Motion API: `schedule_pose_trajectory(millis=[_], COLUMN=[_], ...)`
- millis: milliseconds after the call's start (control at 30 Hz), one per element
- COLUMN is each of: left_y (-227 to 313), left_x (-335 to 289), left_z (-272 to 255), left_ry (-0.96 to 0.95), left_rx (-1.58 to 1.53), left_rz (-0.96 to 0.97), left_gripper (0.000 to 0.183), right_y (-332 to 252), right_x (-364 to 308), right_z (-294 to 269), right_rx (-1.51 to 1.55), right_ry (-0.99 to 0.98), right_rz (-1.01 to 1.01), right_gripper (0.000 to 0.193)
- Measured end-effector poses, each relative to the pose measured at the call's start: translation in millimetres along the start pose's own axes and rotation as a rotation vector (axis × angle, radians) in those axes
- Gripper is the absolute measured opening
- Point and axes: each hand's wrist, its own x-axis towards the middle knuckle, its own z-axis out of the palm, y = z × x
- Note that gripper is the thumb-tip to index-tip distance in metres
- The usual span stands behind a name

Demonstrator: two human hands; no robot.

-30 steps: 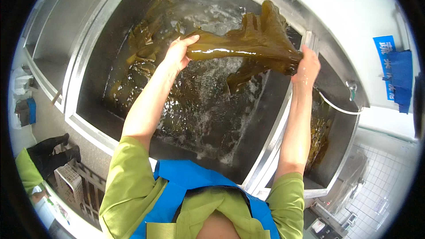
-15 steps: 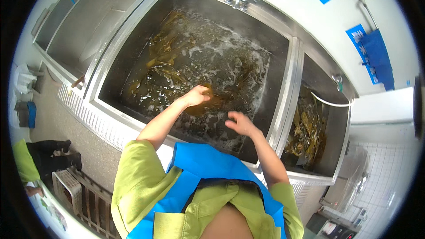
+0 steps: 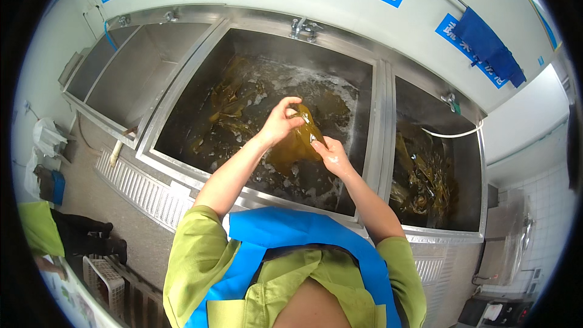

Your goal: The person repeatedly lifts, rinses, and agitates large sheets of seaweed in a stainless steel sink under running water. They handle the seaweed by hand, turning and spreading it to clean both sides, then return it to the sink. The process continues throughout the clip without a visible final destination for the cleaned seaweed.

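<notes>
The fingers of the left hand (image 3: 280,124) curl closed, thumb and forefinger pinching the upper end of a brown-green kelp sheet (image 3: 311,126). The fingers of the right hand (image 3: 335,158) close on its right edge. The sheet is folded between the hands, its lower part trailing into cloudy, foam-streaked water (image 3: 279,80) in the middle sink (image 3: 343,64). Other kelp pieces (image 3: 226,102) lie along that sink's left side, apart from the hands. A metal divider (image 3: 381,140) stands between it and the right-hand sink (image 3: 469,191), where a kelp heap (image 3: 425,179) lies below a white hose (image 3: 452,135). A double tap (image 3: 305,29) stands at the back rim. A blue cloth (image 3: 486,39) hangs on the wall. At lower left, another person's dark trouser legs (image 3: 85,235) show beside a pale crate (image 3: 104,279).
</notes>
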Motion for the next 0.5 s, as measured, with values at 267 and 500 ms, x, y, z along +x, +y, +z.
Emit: schedule_pose_trajectory(millis=[267,500], left_y=[3.1,26.7], left_x=[-11.2,-3.3], left_z=[76.1,92.0], left_ry=[-0.097,0.025], left_rx=[0.096,-0.137], left_rz=[-0.023,-0.045], left_gripper=[0.039,0.038], right_y=[-19.9,-29.4], right_x=[-34.3,-55.8], right_z=[-19.6,-48.4], right_rx=[0.03,0.296], right_ry=[0.083,0.142], right_rz=[-0.252,-0.103], right_gripper=[0.027,0.03])
